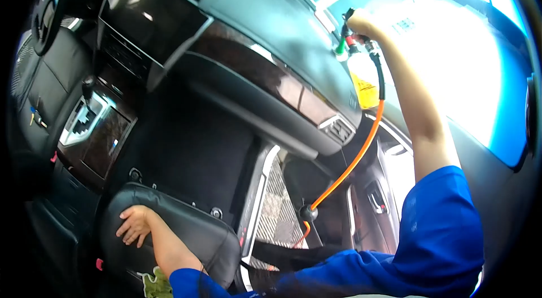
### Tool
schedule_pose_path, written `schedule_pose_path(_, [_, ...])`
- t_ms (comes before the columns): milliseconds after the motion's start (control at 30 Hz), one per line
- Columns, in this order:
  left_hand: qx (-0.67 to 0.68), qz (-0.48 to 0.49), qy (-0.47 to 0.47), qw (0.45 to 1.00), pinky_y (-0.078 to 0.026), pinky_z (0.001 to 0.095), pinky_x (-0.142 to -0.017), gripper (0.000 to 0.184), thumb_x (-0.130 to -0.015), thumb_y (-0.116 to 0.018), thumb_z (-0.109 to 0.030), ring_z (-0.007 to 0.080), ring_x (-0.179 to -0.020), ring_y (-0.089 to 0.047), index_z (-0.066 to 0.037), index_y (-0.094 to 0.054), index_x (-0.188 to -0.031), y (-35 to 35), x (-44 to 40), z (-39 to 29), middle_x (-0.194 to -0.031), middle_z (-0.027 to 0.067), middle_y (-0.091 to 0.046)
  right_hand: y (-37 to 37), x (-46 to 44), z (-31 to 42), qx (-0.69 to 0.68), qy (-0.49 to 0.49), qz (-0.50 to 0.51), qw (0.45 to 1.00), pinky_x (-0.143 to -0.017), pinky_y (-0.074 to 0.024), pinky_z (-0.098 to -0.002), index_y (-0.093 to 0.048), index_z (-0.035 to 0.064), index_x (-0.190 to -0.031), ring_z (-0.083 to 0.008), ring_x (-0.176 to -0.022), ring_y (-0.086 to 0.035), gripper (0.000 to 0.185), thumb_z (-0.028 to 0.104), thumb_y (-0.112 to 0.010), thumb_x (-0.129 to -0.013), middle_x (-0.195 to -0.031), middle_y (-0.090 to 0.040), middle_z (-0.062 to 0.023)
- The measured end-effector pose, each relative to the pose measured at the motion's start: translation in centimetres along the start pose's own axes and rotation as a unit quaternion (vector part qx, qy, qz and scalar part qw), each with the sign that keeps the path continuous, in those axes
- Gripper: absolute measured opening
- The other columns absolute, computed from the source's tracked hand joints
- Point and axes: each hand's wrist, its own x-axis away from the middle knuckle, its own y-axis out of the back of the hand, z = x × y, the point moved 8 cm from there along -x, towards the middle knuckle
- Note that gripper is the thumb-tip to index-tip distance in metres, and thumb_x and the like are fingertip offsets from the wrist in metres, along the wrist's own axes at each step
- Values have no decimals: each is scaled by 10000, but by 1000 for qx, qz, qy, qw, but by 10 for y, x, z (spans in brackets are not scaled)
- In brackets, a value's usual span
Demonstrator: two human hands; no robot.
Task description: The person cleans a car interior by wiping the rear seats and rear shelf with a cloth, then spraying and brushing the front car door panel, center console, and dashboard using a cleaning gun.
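My right hand (364,22) is raised by the windshield side of the dashboard, closed around the handle of an air spray gun (350,38). Under the gun hangs its bottle (366,86), with yellow showing at the lower part. An orange air hose (361,154) runs from the gun down past the door, with a dark round piece (308,213) on it. My left hand (135,224) rests with fingers spread on the black passenger seat (186,230). A green cloth or glove (157,285) lies beside that forearm.
The dashboard (271,21) with a wood-look trim spans the top. A gear lever (87,86) and console stand at left. Keys (38,117) lie on the driver seat (56,72). The passenger door (372,202) is at right, with a patterned floor (276,207) visible beyond the sill.
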Motion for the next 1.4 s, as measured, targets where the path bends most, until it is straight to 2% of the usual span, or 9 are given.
schedule_pose_path(167, [-44, 1, 10, 999, -206, 697, -991, 666, -938, -254, -471, 471, -1287, -363, 13, -323, -1391, -12, 2, 8, -1327, 335, -421, 36, -13, 101, -117, 121, -50, 984, -381, -452, -307, -577, -57, -890, -161, -411, -531, 204, 111, -473, -840, -570, -544, -91])
schedule_pose_path(400, [-48, 4, 4, 999, -205, 682, -1006, 670, -945, -233, -481, 440, -1310, -349, 3, -311, -1401, -12, 1, 8, -1343, 323, -413, 95, -13, 205, -201, 265, -89, 939, -389, -471, -270, -559, -76, -860, -145, -422, -539, 235, 153, -508, -863, -586, -555, -95])
schedule_pose_path(467, [-51, -1, 5, 999, -204, 684, -1004, 666, -946, -237, -480, 440, -1306, -355, -2, -311, -1404, -12, 3, 8, -1340, 322, -417, 117, -9, 213, -288, 284, -104, 909, -412, -467, -323, -608, -85, -742, -195, -434, -566, 183, 50, -486, -764, -573, -583, -135])
schedule_pose_path(533, [-53, 0, 4, 999, -204, 684, -1003, 665, -945, -243, -479, 441, -1304, -358, -3, -317, -1404, -15, 3, 11, -1339, 322, -419, 118, -27, 219, -376, 301, -16, 876, -390, -400, -322, -569, 30, -699, -179, -414, -502, 216, 192, -474, -805, -526, -518, -70])
schedule_pose_path(700, [-48, -3, 4, 999, -202, 686, -1001, 663, -939, -261, -478, 446, -1299, -364, -7, -337, -1399, -15, 4, 10, -1336, 322, -424, 112, -28, 190, -356, 291, 8, 888, -379, -380, -299, -542, 46, -675, -160, -401, -480, 258, 214, -471, -859, -530, -501, -64])
schedule_pose_path(867, [-35, -9, 11, 999, -194, 690, -1000, 671, -935, -268, -481, 452, -1300, -358, 4, -342, -1392, -17, 4, 12, -1333, 327, -423, 102, 1, 175, -214, 231, -27, 949, -401, -443, -318, -601, -76, -761, -188, -440, -547, 180, 58, -482, -764, -605, -577, -149])
schedule_pose_path(1133, [11, -31, -8, 999, -179, 714, -989, 691, -931, -254, -482, 505, -1263, -373, 51, -341, -1362, -5, 0, 3, -1280, 384, -430, 60, -9, 100, -333, 137, 17, 933, -426, -458, -280, -575, -80, -875, -156, -480, -551, 219, 112, -479, -832, -646, -579, -114])
schedule_pose_path(1333, [29, -39, 5, 999, -178, 728, -976, 699, -926, -252, -479, 524, -1249, -374, 76, -345, -1341, 2, 2, 0, -1244, 406, -443, 22, 22, 11, -110, 39, 65, 991, -397, -463, -285, -560, -114, -897, -154, -426, -521, 269, 145, -496, -863, -630, -569, -117])
schedule_pose_path(1400, [32, -37, 5, 999, -177, 731, -974, 699, -925, -253, -478, 529, -1246, -373, 77, -341, -1342, 3, 2, -2, -1246, 411, -437, 1, 8, -30, 0, -65, 88, 994, -489, -476, -285, -641, 5, -773, -151, -515, -582, 230, 141, -464, -825, -616, -611, -85])
